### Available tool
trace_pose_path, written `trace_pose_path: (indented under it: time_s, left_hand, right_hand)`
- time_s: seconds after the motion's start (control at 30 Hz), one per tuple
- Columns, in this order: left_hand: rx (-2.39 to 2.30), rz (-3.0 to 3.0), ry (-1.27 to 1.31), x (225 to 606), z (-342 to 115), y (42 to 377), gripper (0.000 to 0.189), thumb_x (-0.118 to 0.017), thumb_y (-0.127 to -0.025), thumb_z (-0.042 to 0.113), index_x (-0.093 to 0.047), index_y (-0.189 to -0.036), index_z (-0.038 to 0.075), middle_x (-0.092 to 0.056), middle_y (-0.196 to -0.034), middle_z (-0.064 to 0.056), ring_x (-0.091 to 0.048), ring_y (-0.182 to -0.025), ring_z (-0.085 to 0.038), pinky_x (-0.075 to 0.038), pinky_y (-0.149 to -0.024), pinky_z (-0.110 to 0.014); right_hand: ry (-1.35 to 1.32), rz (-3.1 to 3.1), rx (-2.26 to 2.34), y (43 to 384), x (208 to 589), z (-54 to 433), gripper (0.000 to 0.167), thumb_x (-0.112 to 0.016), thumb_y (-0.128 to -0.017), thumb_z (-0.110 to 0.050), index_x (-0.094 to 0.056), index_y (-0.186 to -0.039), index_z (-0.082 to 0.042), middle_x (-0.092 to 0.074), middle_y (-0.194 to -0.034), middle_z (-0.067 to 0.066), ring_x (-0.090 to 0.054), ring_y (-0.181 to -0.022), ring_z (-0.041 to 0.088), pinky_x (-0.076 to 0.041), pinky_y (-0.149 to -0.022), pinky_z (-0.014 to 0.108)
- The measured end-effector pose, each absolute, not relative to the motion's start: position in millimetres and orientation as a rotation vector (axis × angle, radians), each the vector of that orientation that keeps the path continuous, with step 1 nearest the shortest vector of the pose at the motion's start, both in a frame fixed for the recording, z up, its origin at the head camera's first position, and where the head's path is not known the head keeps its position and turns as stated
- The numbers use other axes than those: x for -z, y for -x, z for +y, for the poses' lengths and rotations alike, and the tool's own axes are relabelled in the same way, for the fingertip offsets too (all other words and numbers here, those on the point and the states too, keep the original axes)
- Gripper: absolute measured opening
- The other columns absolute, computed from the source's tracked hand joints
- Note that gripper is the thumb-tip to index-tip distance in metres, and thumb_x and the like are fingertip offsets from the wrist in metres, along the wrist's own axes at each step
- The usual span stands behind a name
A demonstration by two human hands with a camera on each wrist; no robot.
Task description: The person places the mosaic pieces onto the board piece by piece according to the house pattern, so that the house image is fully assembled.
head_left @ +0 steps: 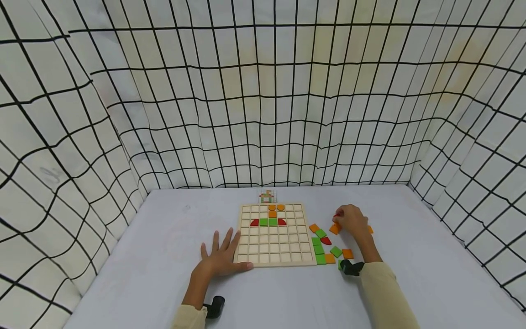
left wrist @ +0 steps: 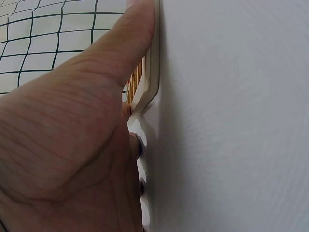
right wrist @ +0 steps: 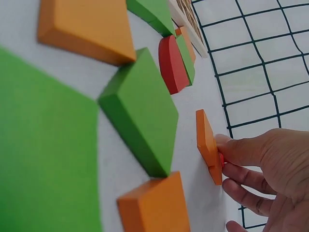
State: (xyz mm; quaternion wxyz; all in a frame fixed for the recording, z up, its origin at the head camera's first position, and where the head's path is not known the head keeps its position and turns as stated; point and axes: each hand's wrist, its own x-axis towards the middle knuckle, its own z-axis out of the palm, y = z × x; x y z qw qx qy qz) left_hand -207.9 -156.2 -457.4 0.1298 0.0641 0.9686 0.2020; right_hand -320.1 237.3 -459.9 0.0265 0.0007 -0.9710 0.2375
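My left hand (head_left: 219,260) lies with spread fingers at the near left corner of a wooden grid board (head_left: 271,264), thumb along its front edge. On the board, two orange round pieces (head_left: 272,208) sit above an orange square (head_left: 272,214). Below them runs a row of two green squares (head_left: 268,222) between two red curved pieces (head_left: 255,222). To the board's right, my right hand (head_left: 352,219) pinches a small red piece (right wrist: 222,160), mostly hidden by the fingers. Orange tiles (right wrist: 206,137) stand right at those fingertips.
Loose green tiles (head_left: 336,252), orange tiles (head_left: 347,253) and a red curved piece (head_left: 326,241) are scattered between the board and my right forearm. A small pattern card (head_left: 267,196) lies behind the board. Black-lined white walls (head_left: 287,114) enclose the white table (head_left: 156,256).
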Motion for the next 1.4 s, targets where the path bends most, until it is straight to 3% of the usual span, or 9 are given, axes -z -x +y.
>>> trace_pose_path:
  time_s: [0.83,1.1,1.4]
  left_hand:
    - [-0.590,2.817,-0.182,461.8,-157.6,211.4,0.107,-0.067,-0.078,0.067,-0.017,-0.158,0.015,-0.007,-0.166,-0.013,0.007,-0.149,-0.047,0.003,-0.109,-0.075]
    - [-0.580,2.819,-0.187,460.5,-157.9,209.7,0.108,-0.067,-0.078,0.068,-0.017,-0.158,0.015,-0.006,-0.166,-0.013,0.006,-0.149,-0.048,0.002,-0.108,-0.076]
    - [-0.590,2.823,-0.195,460.1,-157.3,209.5,0.109,-0.068,-0.077,0.068,-0.018,-0.157,0.015,-0.007,-0.165,-0.014,0.006,-0.149,-0.049,0.002,-0.108,-0.076]
  right_hand:
    - [-0.009,-2.988,-0.721,324.2,463.4,234.6,0.018,-0.073,-0.088,-0.022,-0.071,-0.099,-0.008,-0.066,-0.095,0.011,-0.058,-0.093,0.031,-0.039,-0.085,0.069]
    - [-0.035,-3.011,-0.727,323.5,465.9,236.8,0.023,-0.072,-0.089,-0.020,-0.070,-0.105,-0.004,-0.069,-0.101,0.014,-0.059,-0.093,0.032,-0.040,-0.084,0.063]
    - [-0.055,-3.026,-0.672,323.8,465.8,236.5,0.018,-0.072,-0.089,-0.020,-0.070,-0.099,-0.006,-0.067,-0.097,0.013,-0.058,-0.090,0.030,-0.042,-0.083,0.066]
